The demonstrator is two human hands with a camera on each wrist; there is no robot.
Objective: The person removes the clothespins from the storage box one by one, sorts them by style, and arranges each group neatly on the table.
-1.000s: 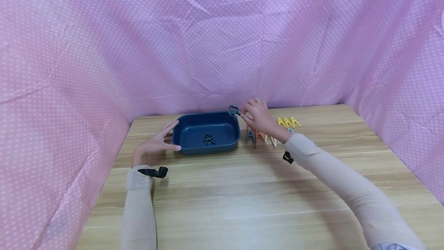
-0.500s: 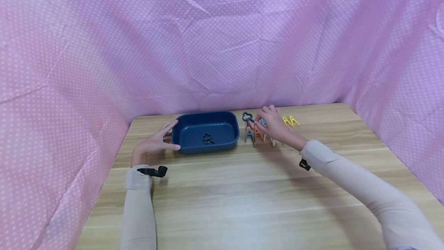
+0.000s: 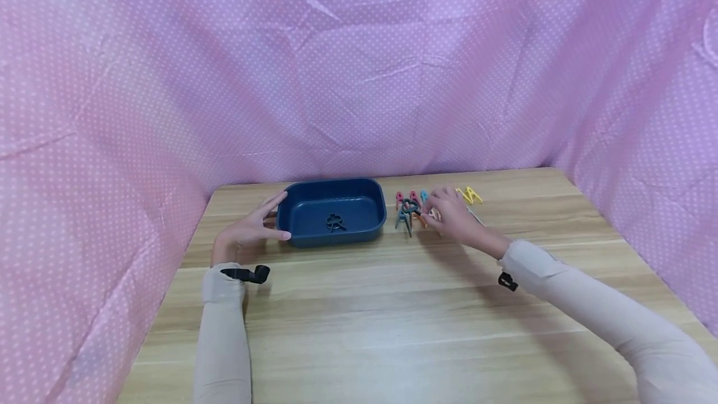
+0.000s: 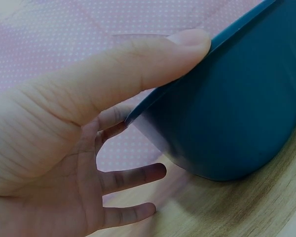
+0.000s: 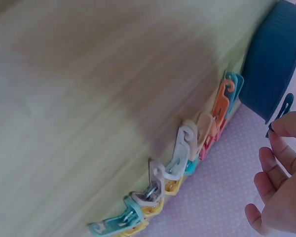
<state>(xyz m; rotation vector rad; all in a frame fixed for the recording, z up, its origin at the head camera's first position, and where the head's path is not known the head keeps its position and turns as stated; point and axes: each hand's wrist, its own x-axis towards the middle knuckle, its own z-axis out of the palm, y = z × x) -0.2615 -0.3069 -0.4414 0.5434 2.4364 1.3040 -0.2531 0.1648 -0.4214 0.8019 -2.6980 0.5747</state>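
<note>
A dark blue rectangular basin (image 3: 336,240) stands on the table, left of the clothespins. At its left end is my left hand (image 3: 249,230); in the left wrist view the straight thumb (image 4: 153,61) lies on the rim, index and middle fingertips meet the rim's corner, and the other fingers stay off it. A dark green cloud-shaped clip (image 3: 335,223) lies in the basin. My right hand (image 3: 453,220) pinches a similar cloud-shaped clip (image 5: 285,106) between thumb and index finger. In the head view this clip overlaps a grey-blue clothespin (image 3: 402,218) standing in the row.
Red clothespins (image 3: 413,196) stand behind the front row, with yellow ones (image 3: 473,195) farther right. An orange clothespin (image 5: 220,101), a white one (image 5: 180,152) and a teal one (image 5: 119,222) show in the right wrist view. Pink dotted cloth (image 3: 359,80) hangs behind the table.
My right hand has moved from the basin's right rim rightward and toward me, carrying the cloud-shaped clip over the clothespins. The left hand stays at the basin.
</note>
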